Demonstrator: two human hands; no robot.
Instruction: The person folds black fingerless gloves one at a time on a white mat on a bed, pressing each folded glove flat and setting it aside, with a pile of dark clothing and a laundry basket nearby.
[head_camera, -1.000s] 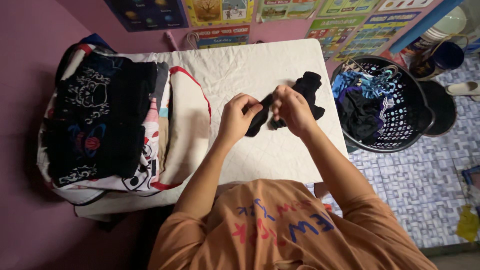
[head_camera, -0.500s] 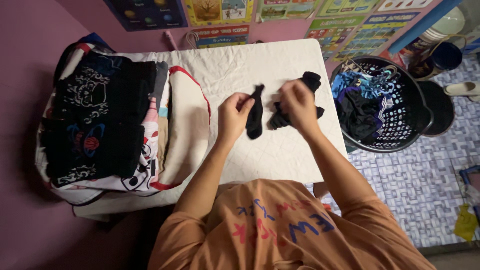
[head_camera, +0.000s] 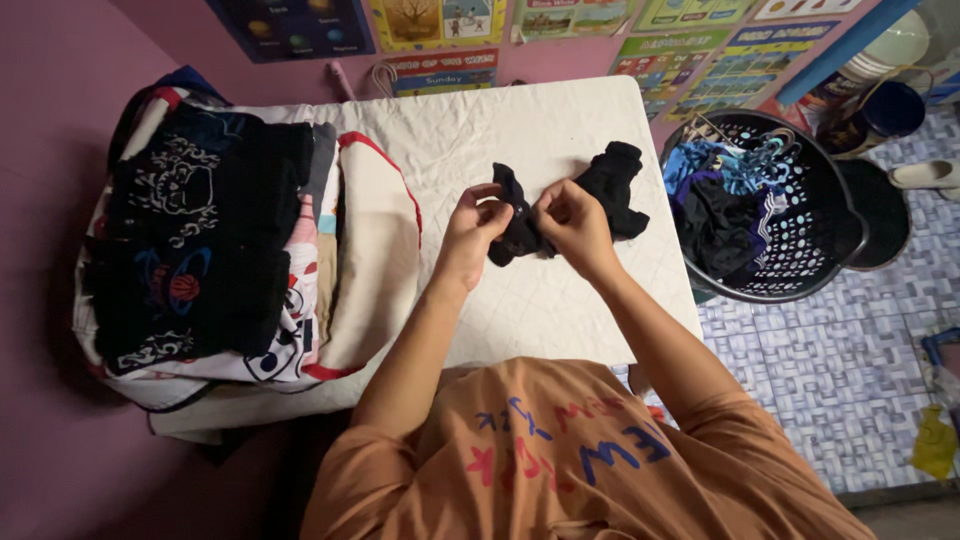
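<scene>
Socks are what the head view shows at its centre: a small black sock (head_camera: 512, 222), soft knit and crumpled, is pinched from both sides above the table (head_camera: 560, 300), near its middle. The left hand (head_camera: 472, 232) closes its fingertips on the sock's left edge, while the right hand (head_camera: 570, 222) is curled shut on its right side, so that the two hands nearly meet. One end of the sock sticks up between the hands, and the rest hangs in a dark bunch under them. Just beyond the right hand lies a loose heap of black socks (head_camera: 612, 185) on the table; how many are in it cannot be told. The table is covered with a white, wrinkled, quilted cloth. On its left end rests one stack of folded clothes (head_camera: 215, 250), black printed fabric on top and white cloth with red trim below. To the right of the table, on a patterned tile floor, stands one round black laundry basket (head_camera: 838, 235) of perforated plastic, holding blue and dark garments. The person wears an orange shirt (head_camera: 560, 460) with coloured lettering.
</scene>
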